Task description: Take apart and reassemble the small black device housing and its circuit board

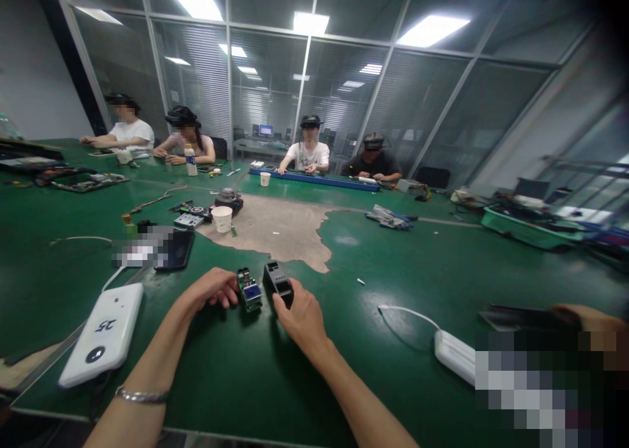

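Right grip [302,312] pinches a black rectangular casing [276,280]; left grip [216,287] is at a green, blue-screened circuit board [251,293], hold unclear from here.

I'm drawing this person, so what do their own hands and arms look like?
The left hand and right hand wear no gloves. A shiny, silver-coloured bracelet circles the left forearm. The right forearm shows no bracelet. No sleeves show.

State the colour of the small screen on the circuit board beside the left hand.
The screen is dark blue, best seen in the head view.
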The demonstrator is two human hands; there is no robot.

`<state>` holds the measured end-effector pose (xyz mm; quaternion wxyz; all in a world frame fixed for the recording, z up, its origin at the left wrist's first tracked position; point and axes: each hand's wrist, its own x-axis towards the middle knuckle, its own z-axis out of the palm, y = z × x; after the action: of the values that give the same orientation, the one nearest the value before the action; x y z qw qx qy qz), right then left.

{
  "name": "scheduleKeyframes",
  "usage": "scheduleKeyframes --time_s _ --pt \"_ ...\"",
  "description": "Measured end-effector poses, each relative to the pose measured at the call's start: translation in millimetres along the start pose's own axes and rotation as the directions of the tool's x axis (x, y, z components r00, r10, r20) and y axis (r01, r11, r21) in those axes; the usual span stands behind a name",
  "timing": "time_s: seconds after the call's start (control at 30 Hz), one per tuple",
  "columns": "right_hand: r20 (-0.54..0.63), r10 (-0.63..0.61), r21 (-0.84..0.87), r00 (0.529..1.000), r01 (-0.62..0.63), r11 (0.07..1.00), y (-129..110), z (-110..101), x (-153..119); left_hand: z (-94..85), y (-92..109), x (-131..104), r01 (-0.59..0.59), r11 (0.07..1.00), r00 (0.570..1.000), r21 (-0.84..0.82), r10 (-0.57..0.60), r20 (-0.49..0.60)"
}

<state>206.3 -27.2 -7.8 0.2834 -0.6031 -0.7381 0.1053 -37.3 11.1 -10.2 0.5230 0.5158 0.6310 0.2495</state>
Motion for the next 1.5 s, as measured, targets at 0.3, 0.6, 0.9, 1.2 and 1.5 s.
scheduleKeyframes --time_s 0.3,0.6,0.9,1.2,1.5 --pt "-0.101 -0.165 -0.012 0.981 0.164 0.986 3 8 -3 1.0 1 0 0.028 1.0 1.0 0.005 -0.028 -0.01" --pt "-0.105 -0.112 0.096 0.988 0.123 0.988 -7 -3 4 1.4 3 -2 0.015 1.0 1.0 -0.002 -0.016 -0.024" --pt "-0.102 -0.292 0.117 0.951 0.303 0.946 -52 -7 2 -1.6 -5 4 0.017 0.999 0.999 -0.034 -0.018 -0.049" --pt "-0.006 -0.305 -0.006 0.952 0.305 0.952 -59 2 5 -1.6 -5 3 -0.005 1.0 0.999 -0.022 0.004 -0.049" --pt "0.118 -0.296 -0.078 0.948 0.306 0.949 -53 -1 0 -3.4 -3 2 0.001 0.999 0.997 0.035 0.001 -0.08"
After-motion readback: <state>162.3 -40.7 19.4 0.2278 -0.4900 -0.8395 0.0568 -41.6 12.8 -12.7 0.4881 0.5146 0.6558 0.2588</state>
